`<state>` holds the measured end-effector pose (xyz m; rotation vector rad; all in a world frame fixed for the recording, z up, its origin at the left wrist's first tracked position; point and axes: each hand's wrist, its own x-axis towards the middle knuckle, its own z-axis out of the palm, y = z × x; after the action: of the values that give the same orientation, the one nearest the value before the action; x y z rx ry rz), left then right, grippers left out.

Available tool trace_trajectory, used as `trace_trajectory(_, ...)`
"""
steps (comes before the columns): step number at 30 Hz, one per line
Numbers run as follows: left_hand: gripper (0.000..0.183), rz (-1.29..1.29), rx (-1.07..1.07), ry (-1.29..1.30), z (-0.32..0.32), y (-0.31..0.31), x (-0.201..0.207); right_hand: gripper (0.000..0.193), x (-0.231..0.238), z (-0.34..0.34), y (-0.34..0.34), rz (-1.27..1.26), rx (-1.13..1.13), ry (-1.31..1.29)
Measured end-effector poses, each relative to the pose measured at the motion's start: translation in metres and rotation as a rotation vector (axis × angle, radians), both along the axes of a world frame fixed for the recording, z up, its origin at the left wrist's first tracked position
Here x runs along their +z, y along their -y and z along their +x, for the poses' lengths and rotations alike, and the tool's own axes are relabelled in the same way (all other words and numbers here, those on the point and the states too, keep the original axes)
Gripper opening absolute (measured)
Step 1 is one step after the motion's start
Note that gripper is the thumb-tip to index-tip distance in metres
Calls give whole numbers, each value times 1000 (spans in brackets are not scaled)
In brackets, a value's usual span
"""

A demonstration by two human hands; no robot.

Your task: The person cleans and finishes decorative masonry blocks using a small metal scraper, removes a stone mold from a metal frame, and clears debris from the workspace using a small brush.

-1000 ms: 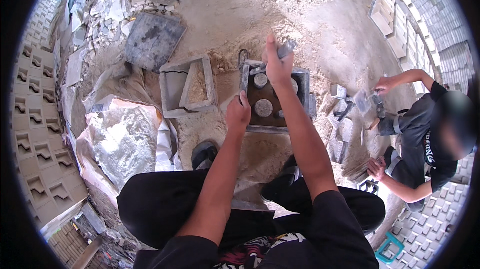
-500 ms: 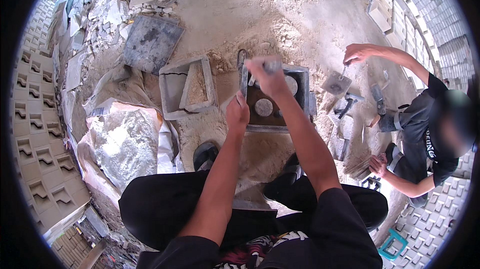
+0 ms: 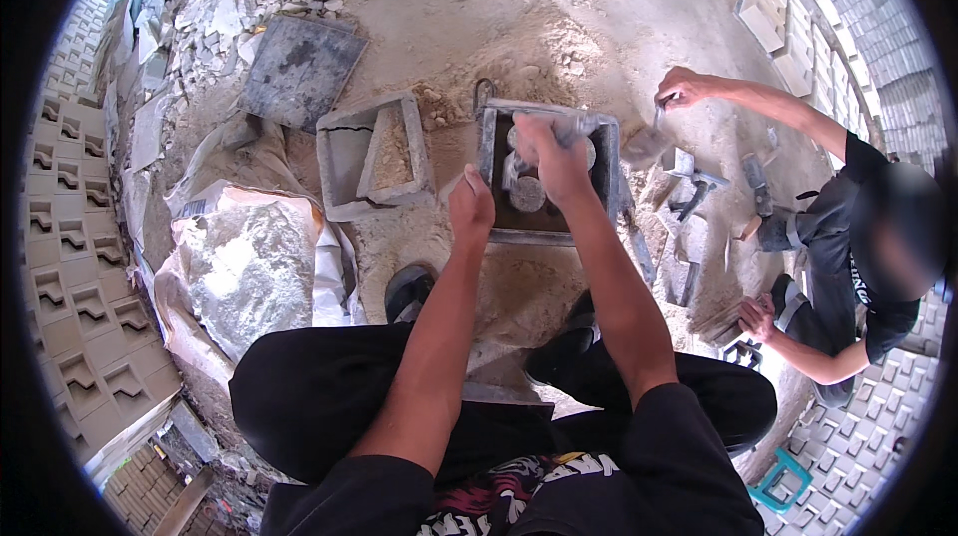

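Note:
In front of me a dark rectangular metal frame box [image 3: 531, 238] lies on the ground, with several pale round discs [image 3: 527, 195] on a brown bed inside. My right hand [image 3: 551, 152] is closed above the box on a grey tool, blurred by motion, whose kind I cannot make out. Against the box's left rim my left hand [image 3: 471, 205] is a fist, thumb up; whatever it grips there is hidden. A metal loop [image 3: 484, 89] sticks up by the far left corner.
A cracked grey mould box [image 3: 423, 177] stands left, beside an open sack of white powder [image 3: 249, 276]. A dark slab [image 3: 304, 72] and rubble lie farther left. At right a co-worker's hand [image 3: 681, 87] holds a blurred tool above a hammer [image 3: 707, 182].
My right hand has shifted slightly right with its blurred tool. My left hand stays by the rim. The co-worker's far hand has moved left with its tool.

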<state>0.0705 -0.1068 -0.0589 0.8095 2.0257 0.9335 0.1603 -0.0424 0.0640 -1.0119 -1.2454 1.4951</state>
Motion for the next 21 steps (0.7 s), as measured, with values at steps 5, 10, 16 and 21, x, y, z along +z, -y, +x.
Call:
trace_trajectory(5,58,-4,-26,28,3,-1,-3,35,-19,6,12,-58,29,133)
trace_trajectory(10,58,6,-31,-36,6,-6,0,41,-27,5,25,240,-88,158)
trace_trajectory(16,57,32,-32,-76,0,-1,-2,43,1,-16,18,93,-350,149)
trace_trajectory(21,55,5,-55,-44,5,-5,-10,37,-28,1,10,126,-293,221)
